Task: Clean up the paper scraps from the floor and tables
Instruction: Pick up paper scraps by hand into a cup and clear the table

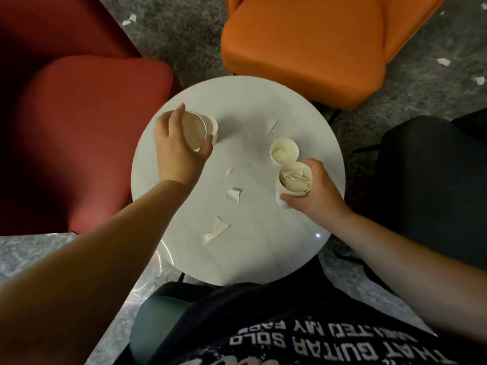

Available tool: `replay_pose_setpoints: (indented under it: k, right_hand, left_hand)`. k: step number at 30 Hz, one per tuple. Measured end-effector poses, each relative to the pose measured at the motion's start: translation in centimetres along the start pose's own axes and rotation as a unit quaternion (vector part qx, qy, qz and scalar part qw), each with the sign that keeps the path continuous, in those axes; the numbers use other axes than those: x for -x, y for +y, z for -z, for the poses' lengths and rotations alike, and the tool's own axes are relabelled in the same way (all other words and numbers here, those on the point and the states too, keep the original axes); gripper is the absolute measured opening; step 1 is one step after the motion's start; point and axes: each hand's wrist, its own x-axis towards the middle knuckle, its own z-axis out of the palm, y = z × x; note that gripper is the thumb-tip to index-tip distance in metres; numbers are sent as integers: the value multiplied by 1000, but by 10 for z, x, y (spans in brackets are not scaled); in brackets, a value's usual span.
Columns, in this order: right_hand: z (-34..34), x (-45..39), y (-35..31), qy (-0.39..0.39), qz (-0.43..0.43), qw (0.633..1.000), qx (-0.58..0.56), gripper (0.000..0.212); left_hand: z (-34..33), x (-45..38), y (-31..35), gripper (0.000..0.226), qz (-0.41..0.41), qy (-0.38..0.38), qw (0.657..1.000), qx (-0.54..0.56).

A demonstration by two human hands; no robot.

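Observation:
On the round white table (263,254), my left hand (176,146) grips a paper cup (199,130) at the far left, tilted so its mouth faces me. My right hand (316,191) holds a second paper cup (293,184) stuffed with paper scraps. A third cup (284,154) with scraps inside stands upright just behind it. Loose white scraps lie on the table: one large (216,229) near the front, one (234,194) in the middle, a small sliver (228,170), and a triangle (271,125) toward the back.
A red armchair (87,143) stands left of the table, an orange one (311,46) behind it, a black seat (432,185) to the right. More scraps lie on the grey carpet at the back left (130,19) and far right (444,61).

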Motion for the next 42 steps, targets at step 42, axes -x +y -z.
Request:
replay_pose_setpoints:
  k: [42]
  right_hand:
    - [91,-36,22,-4,60,995,-83,72]
  left_hand:
    - [-120,49,64,100,24,-298,949,-101]
